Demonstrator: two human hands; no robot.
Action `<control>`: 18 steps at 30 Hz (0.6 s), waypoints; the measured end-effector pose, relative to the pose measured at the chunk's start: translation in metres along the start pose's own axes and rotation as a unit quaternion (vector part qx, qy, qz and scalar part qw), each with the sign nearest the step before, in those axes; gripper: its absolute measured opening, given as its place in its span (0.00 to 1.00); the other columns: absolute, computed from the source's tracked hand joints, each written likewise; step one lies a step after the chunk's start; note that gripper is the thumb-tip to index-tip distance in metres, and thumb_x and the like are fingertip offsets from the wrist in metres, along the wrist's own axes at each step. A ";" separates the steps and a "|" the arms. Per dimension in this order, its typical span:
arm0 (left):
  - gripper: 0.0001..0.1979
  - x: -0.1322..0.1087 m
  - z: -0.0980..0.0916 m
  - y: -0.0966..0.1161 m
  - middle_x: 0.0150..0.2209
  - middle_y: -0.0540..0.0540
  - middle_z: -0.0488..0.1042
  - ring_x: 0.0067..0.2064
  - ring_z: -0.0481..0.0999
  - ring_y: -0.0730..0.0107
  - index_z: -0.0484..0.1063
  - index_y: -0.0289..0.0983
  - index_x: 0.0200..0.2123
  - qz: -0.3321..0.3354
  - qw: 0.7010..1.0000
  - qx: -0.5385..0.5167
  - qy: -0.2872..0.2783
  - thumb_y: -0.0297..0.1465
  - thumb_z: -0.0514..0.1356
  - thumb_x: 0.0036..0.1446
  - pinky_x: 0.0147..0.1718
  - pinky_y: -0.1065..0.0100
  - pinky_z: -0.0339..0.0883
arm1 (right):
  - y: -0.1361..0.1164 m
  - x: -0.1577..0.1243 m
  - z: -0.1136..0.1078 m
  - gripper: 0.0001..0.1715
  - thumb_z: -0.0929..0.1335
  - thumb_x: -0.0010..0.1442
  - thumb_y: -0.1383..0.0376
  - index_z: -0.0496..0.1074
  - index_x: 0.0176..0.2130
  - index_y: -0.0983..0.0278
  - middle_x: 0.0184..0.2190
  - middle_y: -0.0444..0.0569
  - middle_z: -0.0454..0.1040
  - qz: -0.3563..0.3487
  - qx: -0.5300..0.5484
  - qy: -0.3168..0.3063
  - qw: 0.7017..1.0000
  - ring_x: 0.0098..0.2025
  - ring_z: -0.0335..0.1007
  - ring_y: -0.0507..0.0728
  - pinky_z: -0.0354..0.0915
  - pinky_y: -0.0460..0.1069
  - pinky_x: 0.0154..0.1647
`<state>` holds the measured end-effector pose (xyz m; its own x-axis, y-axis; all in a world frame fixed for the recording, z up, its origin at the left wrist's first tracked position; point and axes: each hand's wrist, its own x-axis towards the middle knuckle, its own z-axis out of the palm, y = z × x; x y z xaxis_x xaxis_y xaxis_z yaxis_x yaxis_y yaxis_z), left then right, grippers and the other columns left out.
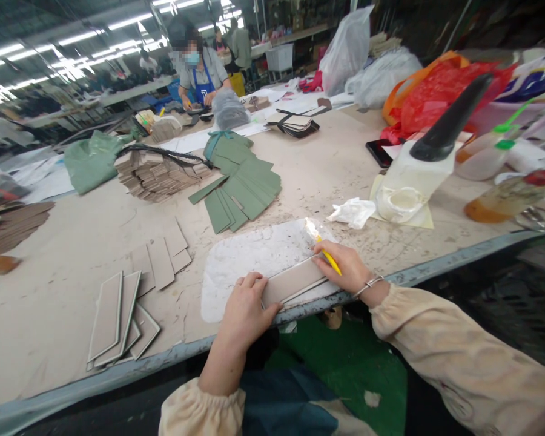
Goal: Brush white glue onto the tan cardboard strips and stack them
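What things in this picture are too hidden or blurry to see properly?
- Head view: the yellow tool's lower end is hidden inside the right hand.
- The grey strip's left end is covered by the left hand.
- The bottles at the right edge are blurred and cut off, so no labels can be read.
- The co-worker at the far end is too small to tell what the hands hold.

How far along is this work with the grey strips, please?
Apparently done: several grey strips lie spread at the table edge. In hand: the left hand presses one strip on the white mat, while the right hand works its edge with a yellow tool. Seemingly left: the stacked pile behind.
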<state>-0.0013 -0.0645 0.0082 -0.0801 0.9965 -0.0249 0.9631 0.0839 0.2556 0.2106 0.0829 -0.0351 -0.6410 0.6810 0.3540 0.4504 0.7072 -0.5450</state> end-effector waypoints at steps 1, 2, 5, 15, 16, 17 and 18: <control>0.18 0.000 0.000 0.001 0.47 0.43 0.68 0.47 0.67 0.58 0.71 0.37 0.42 -0.002 1.000 0.009 0.000 0.39 0.63 0.49 0.48 0.59 0.62 | 0.000 0.000 0.000 0.06 0.63 0.58 0.66 0.64 0.39 0.60 0.36 0.47 0.74 -0.001 0.001 0.002 1.000 0.38 0.71 0.56 0.64 0.49 0.40; 0.18 0.000 0.000 0.002 0.47 0.43 0.68 0.46 0.67 0.58 0.71 0.37 0.42 -0.003 1.000 0.017 0.001 0.39 0.63 0.49 0.48 0.59 0.63 | -0.001 0.000 -0.001 0.07 0.63 0.57 0.66 0.64 0.39 0.60 0.35 0.47 0.74 -0.002 0.002 0.004 1.000 0.37 0.71 0.56 0.64 0.49 0.40; 0.18 0.000 0.000 0.005 0.47 0.43 0.68 0.46 0.67 0.57 0.70 0.37 0.42 -0.004 0.999 0.035 0.003 0.40 0.63 0.50 0.48 0.59 0.63 | -0.002 0.000 -0.002 0.06 0.63 0.57 0.66 0.64 0.39 0.60 0.35 0.47 0.74 -0.003 0.007 0.011 1.000 0.38 0.71 0.55 0.64 0.49 0.40; 0.16 -0.002 0.002 0.013 0.44 0.42 0.68 0.46 0.65 0.56 0.69 0.37 0.42 -0.016 0.998 0.056 0.012 0.40 0.60 0.52 0.47 0.60 0.62 | -0.006 0.000 -0.006 0.05 0.63 0.58 0.66 0.64 0.38 0.61 0.35 0.47 0.74 -0.003 0.008 0.007 1.000 0.37 0.71 0.55 0.63 0.48 0.39; 0.16 -0.002 0.002 0.014 0.43 0.43 0.68 0.46 0.65 0.56 0.69 0.37 0.41 -0.020 0.998 0.062 0.013 0.39 0.60 0.52 0.46 0.60 0.62 | -0.006 0.001 -0.006 0.06 0.63 0.58 0.66 0.64 0.38 0.61 0.36 0.47 0.74 -0.001 0.010 0.010 1.000 0.37 0.72 0.55 0.64 0.48 0.39; 0.15 -0.003 0.002 0.016 0.43 0.43 0.68 0.45 0.65 0.56 0.69 0.37 0.41 -0.024 0.997 0.068 0.015 0.39 0.60 0.52 0.45 0.59 0.62 | -0.006 0.001 -0.006 0.06 0.63 0.58 0.66 0.64 0.38 0.61 0.36 0.47 0.74 0.001 0.013 0.014 1.000 0.37 0.72 0.55 0.64 0.48 0.39; 0.15 -0.003 0.002 0.018 0.42 0.43 0.68 0.45 0.64 0.55 0.69 0.37 0.41 -0.029 0.997 0.073 0.015 0.40 0.60 0.52 0.44 0.59 0.62 | -0.006 0.001 -0.006 0.06 0.64 0.58 0.66 0.64 0.39 0.60 0.37 0.47 0.75 0.005 0.016 0.018 1.000 0.37 0.72 0.55 0.64 0.48 0.39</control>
<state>0.0168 -0.0657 0.0107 -0.1415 0.9899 -0.0066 0.9836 0.1414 0.1120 0.2114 0.0803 -0.0271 -0.6143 0.6942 0.3751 0.4357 0.6948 -0.5723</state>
